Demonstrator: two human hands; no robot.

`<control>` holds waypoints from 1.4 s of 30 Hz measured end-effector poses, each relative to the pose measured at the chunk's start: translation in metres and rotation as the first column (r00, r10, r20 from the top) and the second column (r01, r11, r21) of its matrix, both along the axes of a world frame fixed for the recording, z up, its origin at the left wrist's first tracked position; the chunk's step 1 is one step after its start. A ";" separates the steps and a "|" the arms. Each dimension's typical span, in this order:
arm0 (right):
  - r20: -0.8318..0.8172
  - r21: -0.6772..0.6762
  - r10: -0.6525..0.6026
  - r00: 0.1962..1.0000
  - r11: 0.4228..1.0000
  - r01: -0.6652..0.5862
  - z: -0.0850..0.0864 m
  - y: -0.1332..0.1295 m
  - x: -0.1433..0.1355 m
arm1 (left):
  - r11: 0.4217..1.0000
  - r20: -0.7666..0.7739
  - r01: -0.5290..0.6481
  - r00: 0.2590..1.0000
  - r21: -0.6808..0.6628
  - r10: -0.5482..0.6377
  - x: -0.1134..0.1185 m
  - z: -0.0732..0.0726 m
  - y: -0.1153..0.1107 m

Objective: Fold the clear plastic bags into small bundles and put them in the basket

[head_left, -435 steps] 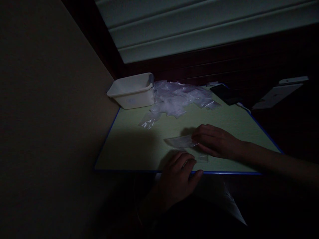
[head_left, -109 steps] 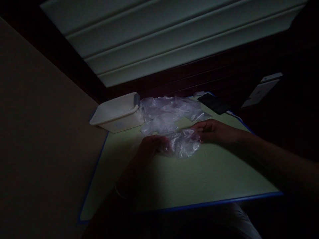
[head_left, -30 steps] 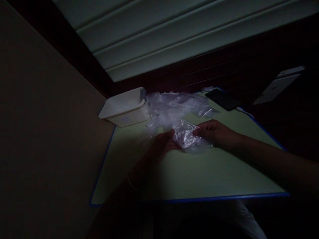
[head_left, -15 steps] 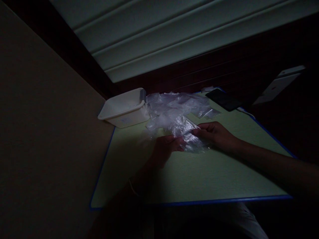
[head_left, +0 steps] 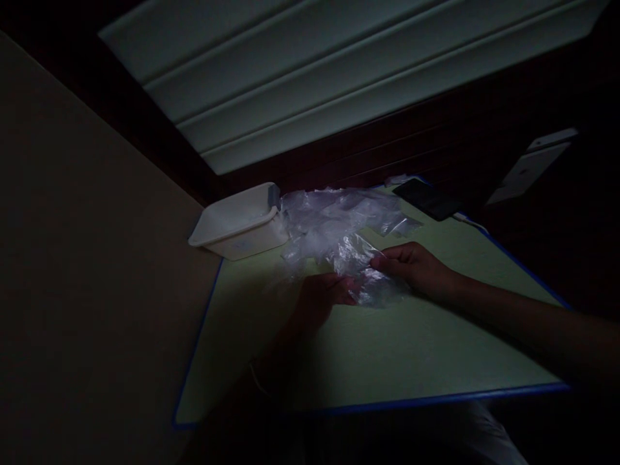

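Between my two hands is a clear, crinkled plastic bag point(head_left: 356, 255) that catches the light. My left hand point(head_left: 322, 294) grips its lower left side, with some fingers seen through the film. At the bag's right edge, my right hand point(head_left: 411, 265) pinches the plastic between thumb and fingers. Just behind lies a spread-out heap of similar clear plastic bags point(head_left: 334, 210) on the pale green tabletop point(head_left: 387, 349). What the held bag contains, if anything, I cannot make out in the dim light.
A white plastic bin point(head_left: 242, 232) stands at the table's back left, beside the heap. Toward the back right lies a dark phone point(head_left: 426, 199) with a white cable point(head_left: 472, 223) at its end. A pale wall plate point(head_left: 530, 169) is beyond the table, and a wall point(head_left: 97, 258) borders the left.
The view has shifted slightly, so the table and bin appear a little lower. Both hands keep hold of the plastic bag, whose creases have changed a little.
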State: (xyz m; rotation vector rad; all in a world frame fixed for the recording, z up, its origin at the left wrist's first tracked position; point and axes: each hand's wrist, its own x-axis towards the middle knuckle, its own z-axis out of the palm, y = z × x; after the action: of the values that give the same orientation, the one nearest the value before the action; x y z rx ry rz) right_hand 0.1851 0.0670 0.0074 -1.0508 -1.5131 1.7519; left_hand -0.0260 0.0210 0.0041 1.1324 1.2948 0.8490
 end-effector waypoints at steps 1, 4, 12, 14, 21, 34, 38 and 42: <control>-0.009 0.001 0.008 1.000 1.000 -0.008 0.000 0.000 0.000 | 1.000 0.008 -0.005 1.000 -0.002 0.005 0.000 0.000 0.000; -0.033 -0.009 0.044 0.998 0.999 -0.045 -0.001 0.000 0.001 | 1.000 0.006 0.015 1.000 0.004 -0.015 0.001 0.002 -0.001; -0.114 -0.074 -0.025 0.993 0.997 0.017 -0.002 0.003 -0.002 | 0.972 -0.064 0.233 0.970 -0.001 -0.233 0.000 0.005 -0.007; -0.137 -0.081 -0.092 0.986 0.993 0.081 -0.003 0.004 -0.002 | 0.971 -0.053 0.239 0.969 -0.016 -0.240 0.000 0.005 -0.007; -0.310 -0.181 -0.131 0.942 0.980 0.077 -0.001 0.005 -0.004 | 0.975 -0.017 0.221 0.975 -0.015 -0.221 -0.002 0.005 -0.004; 0.058 -0.012 0.346 0.936 0.938 -0.346 -0.003 0.017 0.016 | 0.992 0.025 0.122 0.992 -0.041 -0.121 -0.014 -0.006 0.006; 0.004 -0.058 0.328 0.945 0.943 -0.327 0.000 0.014 0.015 | 0.991 0.032 0.119 0.993 -0.061 -0.118 -0.014 -0.002 0.006; -0.022 -0.075 0.299 0.954 0.951 -0.300 -0.001 0.012 0.013 | 0.992 0.038 0.108 0.994 -0.061 -0.105 -0.012 0.001 0.006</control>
State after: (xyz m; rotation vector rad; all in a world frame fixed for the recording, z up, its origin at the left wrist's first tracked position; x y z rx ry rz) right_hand 0.1979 0.0788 0.0061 -0.8814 -1.6804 2.0334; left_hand -0.0384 0.0266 0.0050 1.1218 1.2133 0.7409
